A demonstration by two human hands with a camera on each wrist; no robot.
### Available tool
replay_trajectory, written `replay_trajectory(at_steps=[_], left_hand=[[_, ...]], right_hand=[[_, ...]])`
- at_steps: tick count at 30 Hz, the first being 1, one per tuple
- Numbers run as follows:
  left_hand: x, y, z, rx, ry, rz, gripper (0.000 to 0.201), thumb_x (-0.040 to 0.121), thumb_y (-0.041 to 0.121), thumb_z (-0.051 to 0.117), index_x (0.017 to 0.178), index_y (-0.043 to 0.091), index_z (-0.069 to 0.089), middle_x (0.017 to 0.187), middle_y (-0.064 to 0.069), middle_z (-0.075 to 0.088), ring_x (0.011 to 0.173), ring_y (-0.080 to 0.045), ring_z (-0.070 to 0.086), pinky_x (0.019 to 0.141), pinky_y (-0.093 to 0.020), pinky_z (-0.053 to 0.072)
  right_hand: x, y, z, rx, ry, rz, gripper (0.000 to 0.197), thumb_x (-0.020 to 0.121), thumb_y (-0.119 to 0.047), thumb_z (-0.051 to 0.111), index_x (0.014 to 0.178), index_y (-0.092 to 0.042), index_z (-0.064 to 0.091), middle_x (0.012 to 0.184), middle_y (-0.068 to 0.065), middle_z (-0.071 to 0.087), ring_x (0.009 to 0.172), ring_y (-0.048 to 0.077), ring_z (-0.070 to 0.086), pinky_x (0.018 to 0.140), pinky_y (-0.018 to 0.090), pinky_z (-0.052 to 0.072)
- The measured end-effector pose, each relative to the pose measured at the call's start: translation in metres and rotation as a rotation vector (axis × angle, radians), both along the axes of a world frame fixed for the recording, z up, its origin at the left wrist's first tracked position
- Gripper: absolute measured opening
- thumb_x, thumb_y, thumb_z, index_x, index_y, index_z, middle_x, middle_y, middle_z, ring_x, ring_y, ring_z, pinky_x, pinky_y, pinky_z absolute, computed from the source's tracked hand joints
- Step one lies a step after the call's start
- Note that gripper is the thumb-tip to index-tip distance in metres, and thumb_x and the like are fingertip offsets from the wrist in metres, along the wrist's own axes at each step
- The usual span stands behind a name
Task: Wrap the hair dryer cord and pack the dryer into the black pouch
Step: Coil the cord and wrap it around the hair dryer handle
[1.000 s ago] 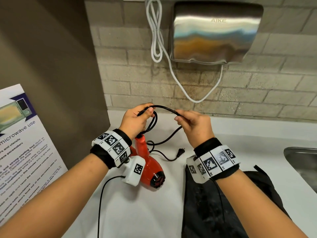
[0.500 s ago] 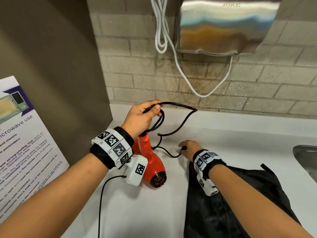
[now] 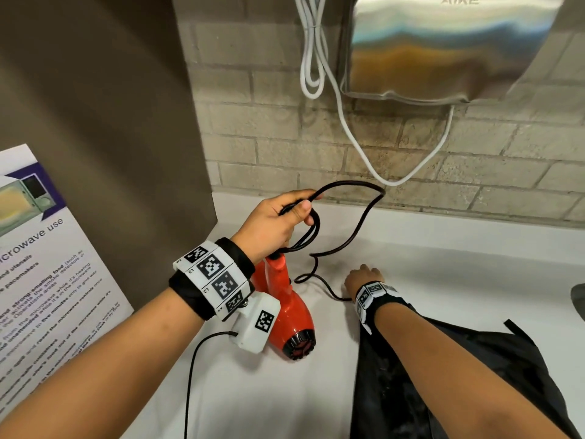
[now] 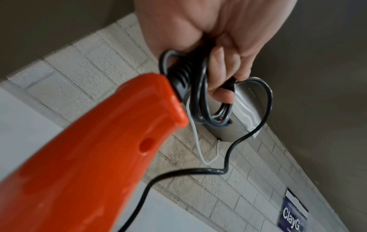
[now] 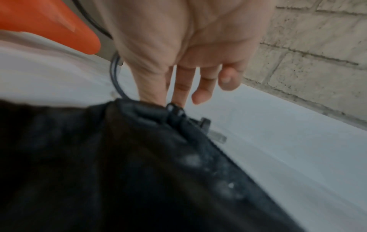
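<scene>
A red hair dryer [image 3: 291,315] [image 4: 89,149] lies on the white counter [image 3: 459,280] with its handle pointing up toward my left hand [image 3: 285,213] [image 4: 218,70]. That hand grips several loops of the black cord [image 3: 354,223] [image 4: 266,109] just above the handle's end. The loose cord arcs right, then drops to the counter. My right hand [image 3: 364,277] [image 5: 168,97] is low on the counter, thumb and forefinger pinching the plug [image 5: 205,124]; the other fingers are loose. The black pouch [image 3: 474,375] [image 5: 99,164] lies flat under my right forearm.
A steel hand dryer [image 3: 443,49] with a white cable [image 3: 342,122] hangs on the brick wall. A sink edge [image 3: 579,299] shows at far right. A microwave poster [image 3: 47,264] leans at left beside a brown panel [image 3: 110,122]. A thin black cable [image 3: 193,375] trails from my left wrist.
My right hand let go of the cord loop near my left hand and dropped to the counter at the plug. My left hand kept its loops and barely moved.
</scene>
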State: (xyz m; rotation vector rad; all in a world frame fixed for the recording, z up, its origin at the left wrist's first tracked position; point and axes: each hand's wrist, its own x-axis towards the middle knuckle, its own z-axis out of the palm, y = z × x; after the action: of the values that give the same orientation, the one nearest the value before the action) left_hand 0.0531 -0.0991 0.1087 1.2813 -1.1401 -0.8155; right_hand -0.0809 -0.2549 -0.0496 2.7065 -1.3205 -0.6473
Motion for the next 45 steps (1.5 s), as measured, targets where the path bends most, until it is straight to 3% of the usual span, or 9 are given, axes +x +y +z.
replay_trajectory(at_steps=[6, 12, 19, 28, 32, 35, 40, 43, 45], left_hand=[[0.004, -0.001, -0.002, -0.009, 0.043, 0.026, 0.026, 0.095, 0.013, 0.042, 0.116, 0.008, 0.057, 0.059, 0.007, 0.053, 0.031, 0.000, 0.021, 0.033, -0.012, 0.019], [0.004, 0.002, -0.001, -0.043, 0.062, 0.078, 0.020, 0.096, 0.011, 0.040, 0.103, 0.010, 0.059, 0.063, 0.001, 0.047, 0.030, 0.000, 0.020, 0.033, -0.010, 0.016], [0.007, -0.001, -0.004, -0.040, 0.042, 0.118, 0.020, 0.095, 0.016, 0.045, 0.089, 0.022, 0.063, 0.044, 0.009, 0.027, 0.031, -0.002, 0.018, 0.034, -0.012, 0.016], [-0.003, 0.004, -0.005, -0.034, 0.075, 0.099, 0.018, 0.094, 0.018, 0.046, 0.100, 0.016, 0.064, 0.040, 0.014, 0.030, 0.032, -0.001, 0.020, 0.036, -0.014, 0.017], [-0.007, 0.007, -0.005, -0.039, 0.084, 0.077, 0.017, 0.093, 0.016, 0.047, 0.095, 0.020, 0.064, 0.053, 0.002, 0.030, 0.034, -0.002, 0.020, 0.037, -0.015, 0.017], [-0.009, 0.007, -0.005, -0.028, 0.099, 0.050, 0.018, 0.094, 0.017, 0.046, 0.095, 0.021, 0.064, 0.063, -0.003, 0.026, 0.035, -0.002, 0.020, 0.037, -0.016, 0.017], [-0.012, 0.012, -0.006, -0.016, 0.096, -0.009, 0.020, 0.094, 0.018, 0.046, 0.093, 0.023, 0.066, 0.055, 0.001, 0.023, 0.036, -0.004, 0.017, 0.040, -0.017, 0.016], [-0.014, 0.013, -0.005, -0.014, 0.090, -0.039, 0.020, 0.094, 0.018, 0.044, 0.098, 0.021, 0.063, 0.067, -0.007, 0.036, 0.034, -0.003, 0.019, 0.039, -0.016, 0.016], [-0.015, 0.013, -0.004, -0.010, 0.078, -0.051, 0.020, 0.095, 0.018, 0.044, 0.100, 0.022, 0.063, 0.080, -0.011, 0.039, 0.034, -0.002, 0.020, 0.039, -0.016, 0.016]], right_hand=[[-0.012, 0.002, 0.029, 0.136, -0.375, -0.168, 0.031, 0.092, -0.006, 0.035, 0.120, -0.007, 0.048, 0.123, 0.016, 0.054, 0.110, 0.031, 0.054, 0.090, 0.034, 0.044], [-0.027, 0.025, 0.071, 0.383, -1.381, -0.452, 0.021, 0.089, 0.005, 0.041, 0.076, -0.008, 0.050, 0.065, 0.008, 0.050, 0.040, 0.007, 0.047, 0.041, 0.014, 0.039], [-0.017, 0.091, 0.124, 0.731, -1.929, -0.078, 0.029, 0.086, 0.015, 0.042, 0.075, -0.010, 0.051, 0.079, 0.003, 0.057, 0.045, 0.004, 0.055, 0.051, 0.017, 0.049], [0.015, 0.117, 0.116, 0.368, -1.948, 0.090, 0.024, 0.076, 0.002, 0.056, 0.074, -0.022, 0.056, 0.080, -0.005, 0.056, 0.067, 0.001, 0.057, 0.067, 0.016, 0.048], [0.019, 0.118, 0.116, 0.078, -1.768, 0.190, 0.010, 0.079, 0.005, 0.058, 0.082, -0.002, 0.063, 0.080, -0.014, 0.045, 0.074, -0.011, 0.052, 0.069, 0.002, 0.040], [0.023, 0.121, 0.115, -0.079, -1.651, 0.167, 0.011, 0.082, -0.001, 0.057, 0.093, -0.002, 0.059, 0.088, -0.004, 0.041, 0.066, -0.001, 0.045, 0.064, 0.003, 0.036], [0.027, 0.115, 0.116, 0.014, -1.729, -0.004, 0.024, 0.079, 0.000, 0.056, 0.096, -0.011, 0.043, 0.092, 0.008, 0.046, 0.072, 0.015, 0.045, 0.064, 0.022, 0.040], [0.027, 0.112, 0.119, 0.109, -1.664, 0.025, 0.031, 0.081, 0.002, 0.047, 0.110, -0.010, 0.047, 0.105, 0.010, 0.055, 0.087, 0.013, 0.052, 0.073, 0.010, 0.042], [0.025, 0.114, 0.123, 0.191, -1.595, 0.032, 0.041, 0.084, 0.002, 0.041, 0.121, -0.013, 0.043, 0.101, 0.008, 0.059, 0.085, 0.014, 0.056, 0.074, 0.014, 0.044]])
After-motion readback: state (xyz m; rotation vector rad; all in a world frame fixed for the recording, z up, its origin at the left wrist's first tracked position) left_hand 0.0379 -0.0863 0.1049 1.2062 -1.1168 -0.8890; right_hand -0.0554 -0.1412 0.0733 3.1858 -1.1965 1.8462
